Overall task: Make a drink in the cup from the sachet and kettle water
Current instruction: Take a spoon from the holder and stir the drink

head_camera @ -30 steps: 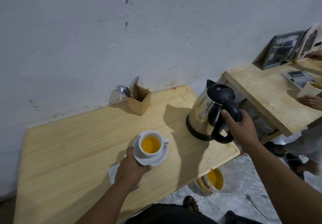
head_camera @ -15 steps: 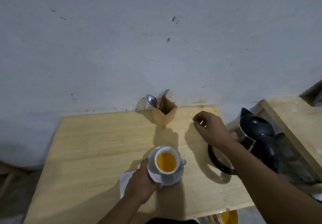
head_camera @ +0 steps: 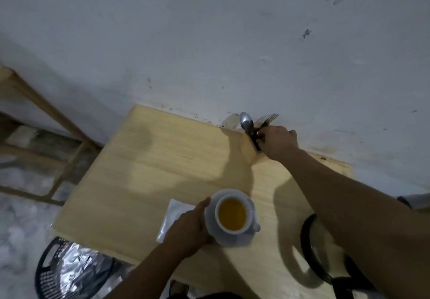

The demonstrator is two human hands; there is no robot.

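Right hand [head_camera: 277, 141] is stretched to the back of the wooden table [head_camera: 149, 168], its fingers curled over the cutlery standing in the small wooden holder [head_camera: 250, 152] by the wall; the frame is too blurred to tell whether it has a firm hold on the spoon [head_camera: 246, 122] or only touches the handles. A fork [head_camera: 270, 118] pokes up just beside it. Nearer the person, the left hand [head_camera: 188, 231] cups the rim of the white saucer [head_camera: 232, 240], steadying it, with a white packet or napkin [head_camera: 169, 217] lying under the wrist. On the saucer, the cup [head_camera: 232, 217] already holds orange liquid, so water and powder look to be in. Stirring seems the step in hand; next, I'd judge, the spoon must be lifted clear of the fork and brought to the cup.
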